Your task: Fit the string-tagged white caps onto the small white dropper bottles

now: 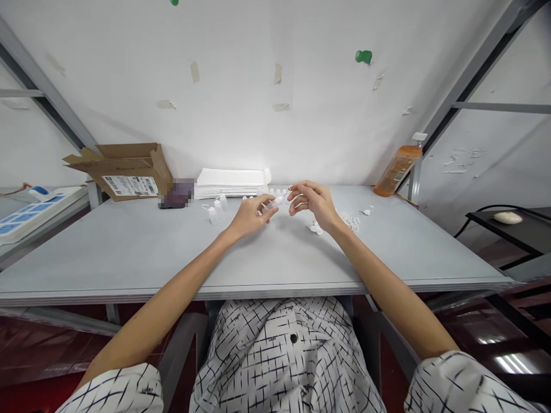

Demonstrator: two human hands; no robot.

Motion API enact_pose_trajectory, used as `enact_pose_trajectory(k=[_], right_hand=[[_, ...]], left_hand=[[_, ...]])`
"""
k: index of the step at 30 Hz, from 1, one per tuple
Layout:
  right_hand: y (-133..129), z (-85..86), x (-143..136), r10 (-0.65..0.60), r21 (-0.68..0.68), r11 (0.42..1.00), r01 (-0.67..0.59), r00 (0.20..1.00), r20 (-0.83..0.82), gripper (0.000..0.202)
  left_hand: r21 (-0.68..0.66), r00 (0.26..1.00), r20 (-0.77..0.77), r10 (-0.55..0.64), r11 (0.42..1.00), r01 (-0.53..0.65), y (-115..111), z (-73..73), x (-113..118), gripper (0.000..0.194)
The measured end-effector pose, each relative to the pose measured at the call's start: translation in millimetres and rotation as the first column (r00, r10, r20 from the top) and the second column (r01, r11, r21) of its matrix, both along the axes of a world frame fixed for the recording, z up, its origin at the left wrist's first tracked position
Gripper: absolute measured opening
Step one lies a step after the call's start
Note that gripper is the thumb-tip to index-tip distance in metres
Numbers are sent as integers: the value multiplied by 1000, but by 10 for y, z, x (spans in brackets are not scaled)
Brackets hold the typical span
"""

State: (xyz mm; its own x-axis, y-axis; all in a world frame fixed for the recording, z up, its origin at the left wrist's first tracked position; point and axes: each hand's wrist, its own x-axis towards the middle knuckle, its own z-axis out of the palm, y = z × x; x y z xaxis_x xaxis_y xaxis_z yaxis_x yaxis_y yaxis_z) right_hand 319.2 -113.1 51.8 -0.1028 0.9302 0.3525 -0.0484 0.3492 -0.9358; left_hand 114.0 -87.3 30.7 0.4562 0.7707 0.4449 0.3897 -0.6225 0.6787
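Note:
My left hand (255, 214) is wrapped round a small clear-white squeeze bottle (272, 205), tilted with its thin tip up toward the right. Close to that tip is my right hand (313, 201), its fingers curled and the thumb and forefinger near each other. Something small and pale shows at its fingertips, too small to name. Behind and left of my left hand stand several similar white bottles (212, 215) with looped strips. Below my right hand lies a little heap of small white caps (316, 228), and beside it a pile of white rings or loops (349, 221).
An open cardboard box (129, 172) and a dark purple item (177, 195) are at the back left. A stack of white card sheets (232, 183) lies against the wall. An orange liquid bottle (398, 169) leans at the back right. One white piece (367, 211) lies apart on the grey table (275, 264).

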Motion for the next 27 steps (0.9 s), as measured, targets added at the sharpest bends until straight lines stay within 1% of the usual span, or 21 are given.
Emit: enact_pose_trajectory(k=[6, 12, 18, 24, 27], right_hand=[[-11, -5, -25, -65, 27, 998, 63, 995, 74, 44], [26, -47, -14, -47, 40, 998, 44, 996, 80, 48], [47, -73, -14, -29, 21, 999, 27, 990, 136, 42], [44, -83, -19, 10, -7, 1000, -9, 988, 153, 36], [41, -78, -19, 9, -7, 1000, -8, 989, 151, 32]], left_hand=[[9, 999, -32, 14, 1000, -14, 8, -8, -4, 33], [17, 998, -49, 25, 1000, -24, 6, -9, -8, 33], [28, 998, -57, 3, 1000, -2, 1, -6, 3, 34], [26, 997, -78, -7, 1000, 9, -12, -11, 10, 37], [14, 997, -72, -16, 1000, 17, -21, -5, 11, 37]])
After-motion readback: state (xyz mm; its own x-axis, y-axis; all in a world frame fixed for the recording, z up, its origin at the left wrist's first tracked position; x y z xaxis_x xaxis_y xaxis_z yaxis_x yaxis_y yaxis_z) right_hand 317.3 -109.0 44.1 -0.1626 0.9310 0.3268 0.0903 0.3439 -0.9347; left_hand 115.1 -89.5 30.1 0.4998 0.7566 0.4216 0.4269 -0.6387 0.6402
